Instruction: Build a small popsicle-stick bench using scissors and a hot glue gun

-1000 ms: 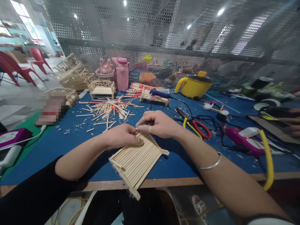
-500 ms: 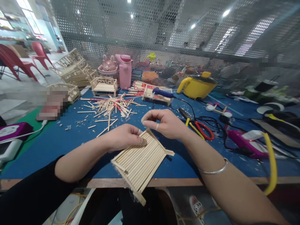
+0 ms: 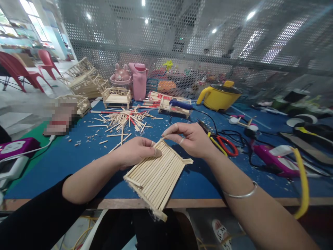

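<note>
- A flat panel of pale wooden sticks (image 3: 156,175), laid side by side and crossed by a frame strip, lies tilted at the near edge of the blue-covered table (image 3: 78,156), its lower corner jutting past the wooden rim.
- The left hand (image 3: 136,151) presses on the panel's upper left part, fingers curled over the stick ends — holding it down.
- The right hand (image 3: 191,139) pinches the panel's far corner stick between thumb and forefinger; a thin metal bangle (image 3: 240,192) circles that wrist.
- Beyond the hands, a loose heap of cut sticks (image 3: 125,119), some with red paint, is strewn on the cloth with splinters around it.
- To the right lie red-handled pliers (image 3: 223,142) among black cables, and a glossy purple tool (image 3: 270,156) with a yellow hose.
- Farther back stand small stick-built furniture pieces (image 3: 117,97), a blue-handled tool (image 3: 180,104) resting on one of them.
- At the mesh wall — a smooth pink jug (image 3: 139,81) and a round yellow pot (image 3: 220,95) with a dark lid; its contents are hidden.
</note>
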Motion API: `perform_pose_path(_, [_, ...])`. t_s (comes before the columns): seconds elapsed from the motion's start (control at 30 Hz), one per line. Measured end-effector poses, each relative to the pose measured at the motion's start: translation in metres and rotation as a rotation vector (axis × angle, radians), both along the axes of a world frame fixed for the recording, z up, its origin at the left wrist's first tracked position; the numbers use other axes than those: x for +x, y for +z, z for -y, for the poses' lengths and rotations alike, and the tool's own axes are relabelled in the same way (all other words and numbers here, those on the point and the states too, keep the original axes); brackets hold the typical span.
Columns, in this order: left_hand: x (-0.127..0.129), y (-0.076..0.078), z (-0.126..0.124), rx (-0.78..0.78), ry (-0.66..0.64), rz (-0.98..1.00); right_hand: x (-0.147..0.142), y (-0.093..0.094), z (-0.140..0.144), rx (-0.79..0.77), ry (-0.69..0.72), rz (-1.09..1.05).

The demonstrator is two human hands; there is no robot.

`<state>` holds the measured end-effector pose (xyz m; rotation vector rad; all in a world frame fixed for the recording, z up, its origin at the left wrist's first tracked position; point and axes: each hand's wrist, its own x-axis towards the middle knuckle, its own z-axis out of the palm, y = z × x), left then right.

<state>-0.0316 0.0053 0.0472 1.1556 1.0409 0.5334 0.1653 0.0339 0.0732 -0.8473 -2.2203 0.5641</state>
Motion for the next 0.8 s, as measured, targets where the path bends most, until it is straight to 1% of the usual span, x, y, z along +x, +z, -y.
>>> perform_pose_path(0.1, [-0.001, -0.001, 0.000, 0.053, -0.028, -0.054, -0.001, -0.001, -0.001, 0.011, 0.002, 0.015])
perform_pose_path(0.27, [-0.002, -0.002, 0.000, 0.106, -0.048, -0.136, -0.003, -0.005, -0.001, -0.033, 0.005, -0.011])
perform_pose_path(0.33, [-0.002, -0.002, 0.000, 0.097, -0.048, -0.135, -0.004, -0.006, -0.001, -0.066, 0.004, -0.020])
perform_pose_path(0.4, [-0.001, -0.001, 0.001, 0.074, -0.040, -0.087, -0.004, -0.006, -0.001, -0.109, 0.002, -0.048])
perform_pose_path(0.5, [-0.001, 0.002, 0.000, 0.050, 0.036, 0.067, 0.004, -0.003, -0.007, -0.175, 0.003, -0.207])
perform_pose_path(0.53, [0.000, 0.003, 0.000, 0.052, 0.079, 0.127, 0.008, -0.002, -0.011, -0.180, -0.019, -0.300])
perform_pose_path(0.6, [0.000, 0.003, -0.002, 0.067, 0.186, 0.213, 0.016, 0.000, -0.019, -0.184, -0.112, -0.494])
perform_pose_path(0.63, [0.000, 0.003, -0.003, 0.070, 0.238, 0.233, 0.019, 0.000, -0.023, -0.215, -0.170, -0.555])
perform_pose_path(0.67, [0.000, 0.002, -0.005, 0.068, 0.286, 0.244, 0.021, 0.000, -0.025, -0.284, -0.218, -0.570])
perform_pose_path(0.7, [0.001, 0.001, -0.006, 0.063, 0.326, 0.248, 0.021, -0.001, -0.026, -0.385, -0.245, -0.533])
perform_pose_path(0.77, [0.002, 0.000, -0.007, 0.049, 0.375, 0.268, 0.016, -0.006, -0.025, -0.607, -0.236, -0.352])
perform_pose_path(0.8, [0.004, -0.001, -0.007, 0.040, 0.386, 0.285, 0.013, -0.009, -0.023, -0.694, -0.215, -0.254])
